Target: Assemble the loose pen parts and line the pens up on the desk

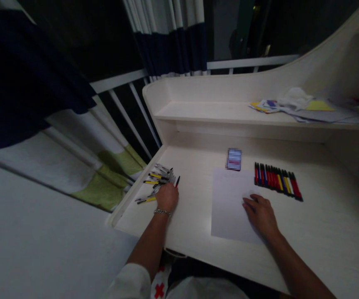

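Observation:
My left hand [167, 197] is at the loose pile of pens [159, 177] on the left side of the desk, its fingers curled and mostly hidden. A red pen with a black end [177, 182] sticks out past the thumb side of this hand and looks held by it. On the right edge of a blank white sheet of paper [227, 207] rests my right hand [262, 214], thumb and fingers slightly apart, holding nothing. Beyond it, red, blue, yellow and white pens [277, 180] lie side by side in a neat row.
A phone with a lit screen [234, 159] lies at the sheet's top edge. Behind it runs a raised shelf [204, 112], with papers and crumpled white material [296, 99] at its right. Curtains [173, 41] and a white railing [123, 81] stand beyond the desk.

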A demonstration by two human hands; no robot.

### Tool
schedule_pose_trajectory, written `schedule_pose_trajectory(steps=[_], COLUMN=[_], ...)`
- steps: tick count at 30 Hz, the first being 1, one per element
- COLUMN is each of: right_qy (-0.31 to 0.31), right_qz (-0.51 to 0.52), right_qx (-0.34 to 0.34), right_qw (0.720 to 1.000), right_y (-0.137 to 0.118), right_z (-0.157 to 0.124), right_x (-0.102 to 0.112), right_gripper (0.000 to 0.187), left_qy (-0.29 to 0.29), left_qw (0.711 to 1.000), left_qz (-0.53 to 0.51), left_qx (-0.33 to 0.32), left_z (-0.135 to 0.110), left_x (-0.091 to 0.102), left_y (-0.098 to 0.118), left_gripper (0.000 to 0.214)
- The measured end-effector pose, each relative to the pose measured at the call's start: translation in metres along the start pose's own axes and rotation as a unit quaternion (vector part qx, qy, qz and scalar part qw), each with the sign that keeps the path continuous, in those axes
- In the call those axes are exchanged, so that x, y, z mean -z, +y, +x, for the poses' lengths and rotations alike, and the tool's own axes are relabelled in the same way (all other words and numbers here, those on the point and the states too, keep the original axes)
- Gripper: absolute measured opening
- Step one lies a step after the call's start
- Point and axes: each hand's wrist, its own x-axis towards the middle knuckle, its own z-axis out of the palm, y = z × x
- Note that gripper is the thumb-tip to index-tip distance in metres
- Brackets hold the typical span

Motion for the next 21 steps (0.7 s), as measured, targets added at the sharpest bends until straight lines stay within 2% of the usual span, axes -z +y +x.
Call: schedule_pose_trajectory(steps=[3,6,10,15,18,21], right_qy=[-0.002,-0.01,-0.026,-0.03,-0.029,-0.031], right_qz=[0.01,0.022,0.035,0.039,0.042,0.044], right_qx=[-0.011,-0.025,-0.045,-0.061,-0.062,-0.068], right_qw=[1.0,0.999,0.998,0.997,0.997,0.996], right_y=[-0.003,-0.008,-0.016,-0.021,-0.022,-0.023], right_z=[0.001,0.002,0.005,0.006,0.006,0.007], right_x=[0.002,0.006,0.013,0.017,0.019,0.021], right_gripper=[0.033,0.032,0.031,0.03,0.03,0.03], left_qy=[-0.016,-0.015,-0.019,-0.052,-0.06,-0.063], left_qw=[1.0,0.997,0.984,0.959,0.951,0.947], left_qz=[-0.004,-0.038,-0.114,-0.174,-0.171,-0.155], left_qx=[-0.012,-0.059,-0.139,-0.22,-0.249,-0.275], left_z=[-0.002,-0.009,-0.029,-0.059,-0.072,-0.08], left_x=[0.007,0.011,0.007,-0.008,-0.016,-0.023], left_y=[0.009,0.033,0.088,0.152,0.173,0.18], left_gripper=[0.032,0.035,0.036,0.025,0.02,0.017])
